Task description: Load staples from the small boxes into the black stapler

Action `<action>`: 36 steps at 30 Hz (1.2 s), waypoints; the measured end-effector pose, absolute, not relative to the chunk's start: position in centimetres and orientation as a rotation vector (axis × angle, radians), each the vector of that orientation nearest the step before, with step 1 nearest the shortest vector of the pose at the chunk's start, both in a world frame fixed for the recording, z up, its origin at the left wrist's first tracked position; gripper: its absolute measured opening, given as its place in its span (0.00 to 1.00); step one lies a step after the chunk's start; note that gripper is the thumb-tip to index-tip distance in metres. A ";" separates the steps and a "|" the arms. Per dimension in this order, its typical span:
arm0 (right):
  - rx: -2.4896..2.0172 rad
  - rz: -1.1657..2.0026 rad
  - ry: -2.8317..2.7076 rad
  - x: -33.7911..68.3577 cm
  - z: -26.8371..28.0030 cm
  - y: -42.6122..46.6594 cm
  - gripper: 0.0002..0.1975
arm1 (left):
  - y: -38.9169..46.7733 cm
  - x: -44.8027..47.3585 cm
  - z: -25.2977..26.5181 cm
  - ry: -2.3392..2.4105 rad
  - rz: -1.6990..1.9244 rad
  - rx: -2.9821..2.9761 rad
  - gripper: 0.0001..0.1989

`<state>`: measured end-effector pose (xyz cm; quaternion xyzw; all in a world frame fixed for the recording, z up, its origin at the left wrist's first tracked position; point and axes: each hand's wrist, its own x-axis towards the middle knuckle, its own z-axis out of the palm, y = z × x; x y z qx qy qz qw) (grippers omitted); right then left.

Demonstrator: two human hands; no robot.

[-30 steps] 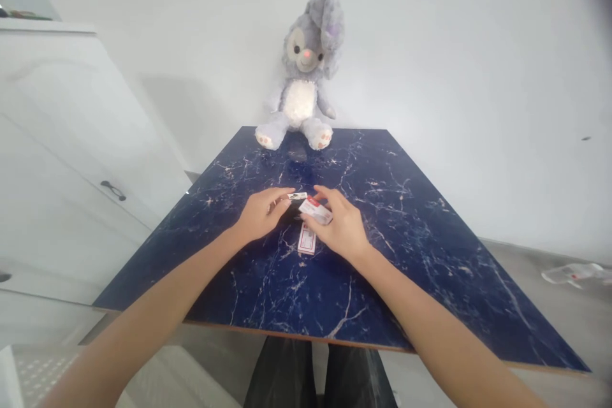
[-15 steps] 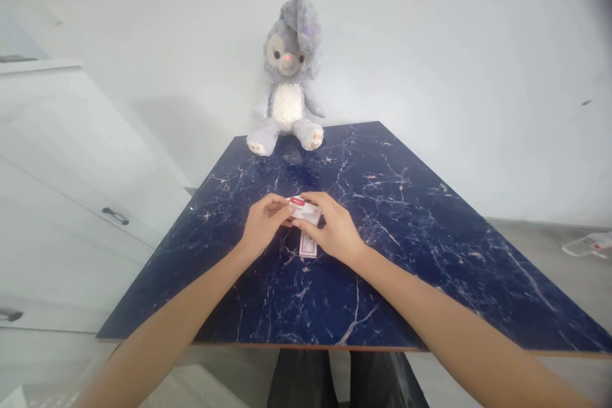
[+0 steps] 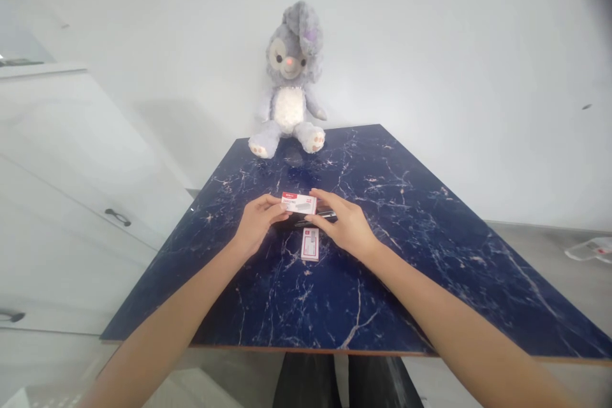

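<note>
A small red-and-white cardboard box (image 3: 300, 204), printed with a grey bar like a strip of staples, is held up over the middle of the table. My left hand (image 3: 255, 220) pinches its left end between thumb and fingers. At its right end, my right hand (image 3: 347, 223) has its fingertips at the upper corner and its thumb at the lower one. Behind and below the box, a black object with shiny metal edges (image 3: 326, 217) shows in part; the hands and box hide the rest. A second white box with a red border (image 3: 310, 245) lies flat just below, nearer me.
A grey plush rabbit (image 3: 290, 108) sits at the far edge of the dark blue marbled table (image 3: 306, 306), against the white wall. White cabinets with dark handles (image 3: 117, 217) stand at left. A clear plastic item (image 3: 590, 248) lies on the floor at right.
The held box has turned level, with its printed face now showing more fully. My hands have spread slightly apart, and the black object and more of the lower box have come into sight.
</note>
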<state>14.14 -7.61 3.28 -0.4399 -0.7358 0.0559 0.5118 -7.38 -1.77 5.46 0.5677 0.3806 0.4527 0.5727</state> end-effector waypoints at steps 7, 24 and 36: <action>-1.093 0.046 -1.758 14.8 4.0 -7.8 0.19 | -0.6 -8.1 5.8 0.855 1.198 1.242 0.08; -1.117 -0.066 -1.827 14.2 4.4 -7.8 0.05 | -0.8 -8.3 5.2 0.860 1.206 1.376 0.10; -1.096 0.596 -1.299 14.4 3.9 -7.4 0.12 | -0.5 -8.4 5.1 0.851 1.208 1.352 0.13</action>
